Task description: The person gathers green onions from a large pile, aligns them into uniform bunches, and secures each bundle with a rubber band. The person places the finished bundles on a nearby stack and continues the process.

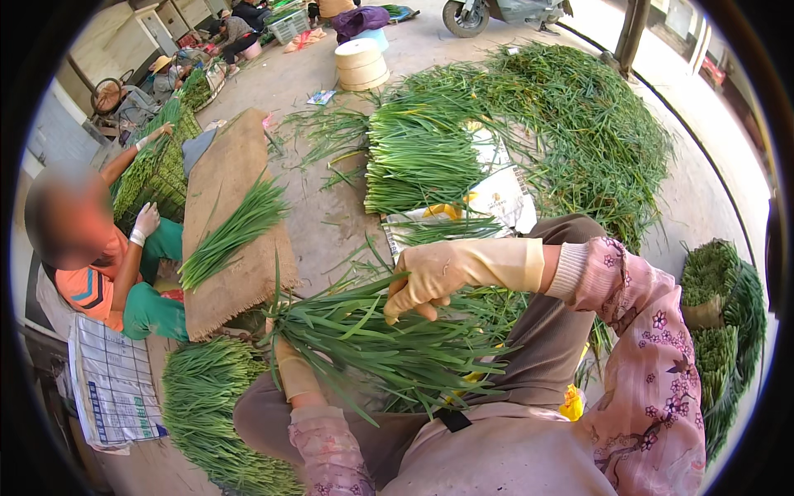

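Note:
My left hand (288,356), in a cream rubber glove, is closed around the gathered end of a bunch of long flat green leaves (372,328), probably garlic chives; its fingers are largely hidden by the leaves. The loose leaf ends fan out to the right over my lap. My right hand (425,285), gloved alike, is at the upper edge of the fan with bent fingers; whether it pinches a leaf I cannot tell. Ahead, a burlap-covered board (226,149) bears a smaller bunch (239,229). A thick row of the same greens (422,158) lies on a printed white sack (505,198).
A co-worker (111,273) sits at the left beside a loaded crate (164,180). Stacked bundles stand at my lower left (211,409) and far right (713,335). Loose trimmings (577,124) cover the floor ahead right. A round cream stool (361,64) and a scooter (490,15) stand farther off.

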